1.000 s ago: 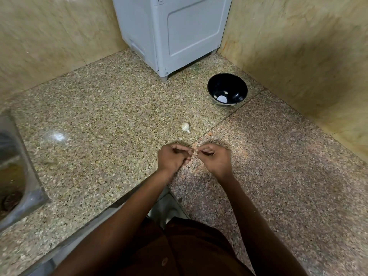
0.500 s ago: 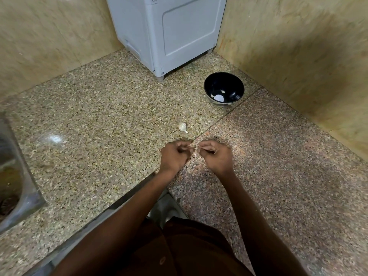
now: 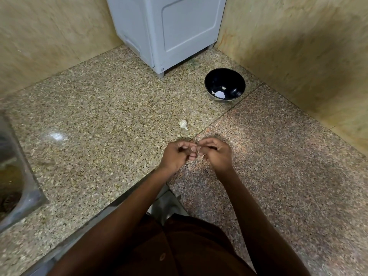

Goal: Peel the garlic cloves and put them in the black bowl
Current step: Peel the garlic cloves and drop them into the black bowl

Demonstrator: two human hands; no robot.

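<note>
Nearest, left hand (image 3: pixel 177 154) and right hand (image 3: pixel 215 153) fingertip to fingertip above the worktop (image 3: pixel 103 120), fingers curled, pinching something small between them; presumably a clove, too hidden to confirm. Beyond, near the hands, an unpeeled clove (image 3: pixel 183 124), tip pointing near-right. Farther off to the right, bowl (image 3: pixel 225 85), pale pieces inside; right hand the nearer for the drop
</note>
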